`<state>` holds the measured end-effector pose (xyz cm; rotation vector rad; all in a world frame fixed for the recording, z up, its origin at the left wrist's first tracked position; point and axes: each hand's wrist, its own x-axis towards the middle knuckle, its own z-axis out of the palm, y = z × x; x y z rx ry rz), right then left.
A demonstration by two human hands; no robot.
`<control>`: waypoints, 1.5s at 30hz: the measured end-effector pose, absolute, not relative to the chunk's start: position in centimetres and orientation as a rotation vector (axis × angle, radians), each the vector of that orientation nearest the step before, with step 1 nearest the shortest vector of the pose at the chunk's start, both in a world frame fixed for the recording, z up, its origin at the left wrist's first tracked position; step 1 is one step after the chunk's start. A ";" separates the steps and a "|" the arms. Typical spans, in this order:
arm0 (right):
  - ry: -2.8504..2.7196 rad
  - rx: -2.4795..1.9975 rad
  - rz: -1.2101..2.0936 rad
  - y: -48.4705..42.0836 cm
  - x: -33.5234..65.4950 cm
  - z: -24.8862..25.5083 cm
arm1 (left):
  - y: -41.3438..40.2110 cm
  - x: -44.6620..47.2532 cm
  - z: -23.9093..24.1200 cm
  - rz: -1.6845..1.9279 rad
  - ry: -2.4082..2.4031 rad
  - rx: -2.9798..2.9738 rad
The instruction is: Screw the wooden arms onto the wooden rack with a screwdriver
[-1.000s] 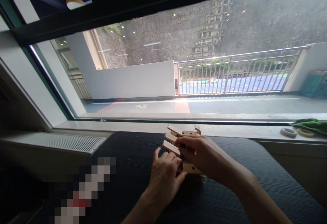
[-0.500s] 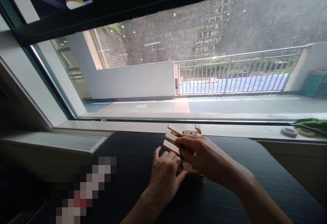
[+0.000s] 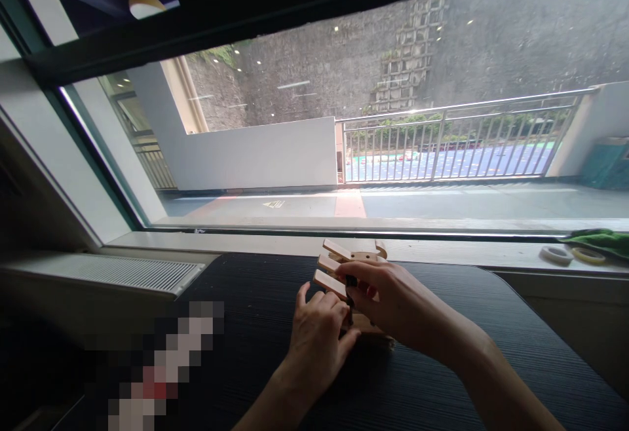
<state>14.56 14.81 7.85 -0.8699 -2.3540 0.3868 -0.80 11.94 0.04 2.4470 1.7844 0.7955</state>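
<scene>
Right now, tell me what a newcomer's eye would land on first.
Probably the bright window filling the upper view, with a metal railing beyond it. Next, the left hand and right hand, together at a pale wooden piece on the dark table. Then the green cloth on the sill, far right.

A metal railing (image 3: 438, 147) stands beyond the window (image 3: 295, 100) between two and three o'clock. Past three, two tape rolls (image 3: 555, 262) lie beside a green cloth (image 3: 599, 242) on the sill (image 3: 452, 249). A slotted vent (image 3: 132, 270) sits toward half past eight.
</scene>
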 end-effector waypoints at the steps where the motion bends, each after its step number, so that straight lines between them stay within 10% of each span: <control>1: -2.351 -0.857 0.389 14.8 14.5 7.9 | 12.0 -0.8 0.0 0.797 1.783 2.450; 45: -2.333 -0.964 0.257 15.8 14.8 7.7 | 11.9 -0.7 0.1 0.798 1.797 2.452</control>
